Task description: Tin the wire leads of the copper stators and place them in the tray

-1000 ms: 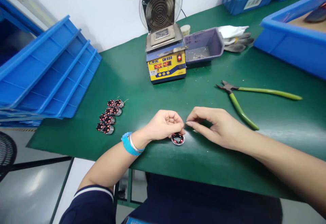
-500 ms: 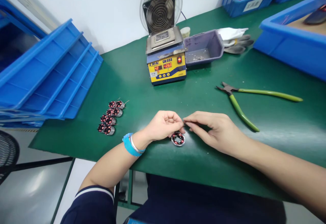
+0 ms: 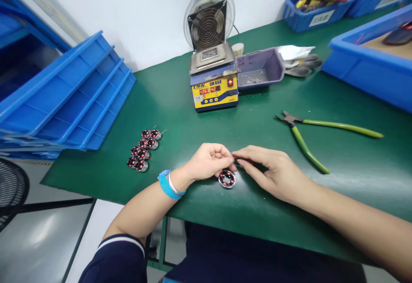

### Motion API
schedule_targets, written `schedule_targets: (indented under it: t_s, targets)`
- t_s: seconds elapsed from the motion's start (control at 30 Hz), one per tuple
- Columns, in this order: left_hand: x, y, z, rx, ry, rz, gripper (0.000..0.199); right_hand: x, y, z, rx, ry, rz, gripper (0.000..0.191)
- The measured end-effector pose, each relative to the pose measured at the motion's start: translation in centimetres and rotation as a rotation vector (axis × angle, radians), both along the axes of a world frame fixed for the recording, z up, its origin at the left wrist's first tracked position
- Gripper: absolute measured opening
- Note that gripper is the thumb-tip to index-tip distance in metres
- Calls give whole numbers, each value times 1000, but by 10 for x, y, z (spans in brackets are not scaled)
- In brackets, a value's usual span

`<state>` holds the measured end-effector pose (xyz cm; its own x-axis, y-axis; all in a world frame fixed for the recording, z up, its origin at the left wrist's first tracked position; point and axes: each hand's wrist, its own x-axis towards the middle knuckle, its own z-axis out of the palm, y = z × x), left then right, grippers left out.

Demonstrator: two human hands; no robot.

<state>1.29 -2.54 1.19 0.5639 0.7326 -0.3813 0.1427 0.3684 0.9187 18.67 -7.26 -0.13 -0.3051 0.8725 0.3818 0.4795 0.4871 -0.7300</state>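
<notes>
A small motor stator (image 3: 227,179), a silvery ring with copper windings inside, is just below the fingertips of my left hand (image 3: 214,161). That hand is closed, its thumb and forefinger pinching thin wire ends over the stator's upper edge. From the right, my right hand (image 3: 273,167) meets it, with thumb and forefinger closed on the same fine dark wire (image 3: 237,159). The fingertips mostly hide the wire. Farther left, several similar stators (image 3: 141,152) stand grouped in rows, some with wire ends sticking out.
Green-handled cutting pliers (image 3: 294,122) lie spread on the green table (image 3: 257,128). A yellow solder pot (image 3: 215,96) stands behind my hands, beside a purple bin (image 3: 280,66) and grey gloves (image 3: 304,66). Blue crates (image 3: 80,98) lean at left; a blue bin (image 3: 363,66) stands right.
The whole scene sits slightly lower and to the right as the head view shifts. Both hands keep their pinch above the stator, with little visible movement.
</notes>
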Motion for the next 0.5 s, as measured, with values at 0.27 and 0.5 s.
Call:
schedule_targets:
  t_s: [0.27,0.5]
  targets:
    - [0,-2,1,-2,-14,-2,24,1,-1,0,-5,-87,-49,21]
    - [1,-1,0,24,9,-15,27,-1,-1,3,-76,-41,-73,20]
